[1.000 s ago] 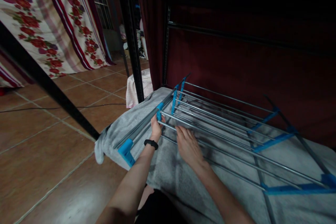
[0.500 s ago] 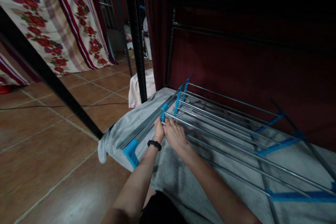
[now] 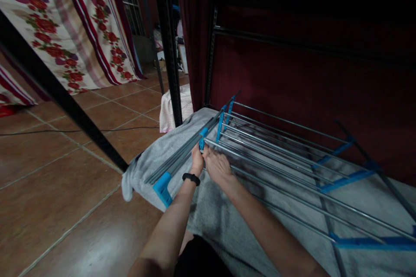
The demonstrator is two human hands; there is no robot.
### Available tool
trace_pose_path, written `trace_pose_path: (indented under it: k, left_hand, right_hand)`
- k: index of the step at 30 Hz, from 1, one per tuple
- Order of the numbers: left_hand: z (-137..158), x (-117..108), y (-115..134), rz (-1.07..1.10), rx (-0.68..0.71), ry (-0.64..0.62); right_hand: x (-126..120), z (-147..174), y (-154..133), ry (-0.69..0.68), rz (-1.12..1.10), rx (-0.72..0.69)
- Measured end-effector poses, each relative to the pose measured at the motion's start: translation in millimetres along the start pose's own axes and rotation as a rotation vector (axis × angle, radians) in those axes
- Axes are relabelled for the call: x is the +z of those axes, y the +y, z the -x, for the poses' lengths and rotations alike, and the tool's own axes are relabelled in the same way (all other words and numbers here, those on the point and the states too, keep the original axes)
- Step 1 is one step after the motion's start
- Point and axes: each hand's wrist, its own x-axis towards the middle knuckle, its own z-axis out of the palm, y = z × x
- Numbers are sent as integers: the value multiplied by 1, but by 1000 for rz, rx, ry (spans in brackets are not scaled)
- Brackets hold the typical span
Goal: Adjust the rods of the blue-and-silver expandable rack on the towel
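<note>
A clothes drying rack of thin metal rods and blue plastic parts lies on a grey blanket. My left hand, with a black band on the wrist, is closed at the lower end of a blue plastic bracket. Right beside it, my right hand has its fingers curled over the near rod end by that bracket. The fingertips of both hands are partly hidden. Grey tubes with a blue corner piece run along the rack's left side.
Black metal posts stand left of the blanket, with a dark bar slanting across the left. A dark red curtain hangs behind. Floral fabric hangs over the tiled floor, where a cable lies.
My right hand has shifted very slightly, its fingers more bunched at the rod end. My left hand and the rack look almost unmoved.
</note>
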Motion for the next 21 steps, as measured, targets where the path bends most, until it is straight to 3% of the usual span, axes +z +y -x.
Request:
trace_pose_path:
  k: [10, 21]
  left_hand:
    - [-3, 2, -2, 17, -2, -5]
    - [-3, 1, -5, 26, -12, -15]
  right_hand:
    - [1, -3, -2, 23, -54, 44]
    - [3, -7, 0, -7, 2, -5]
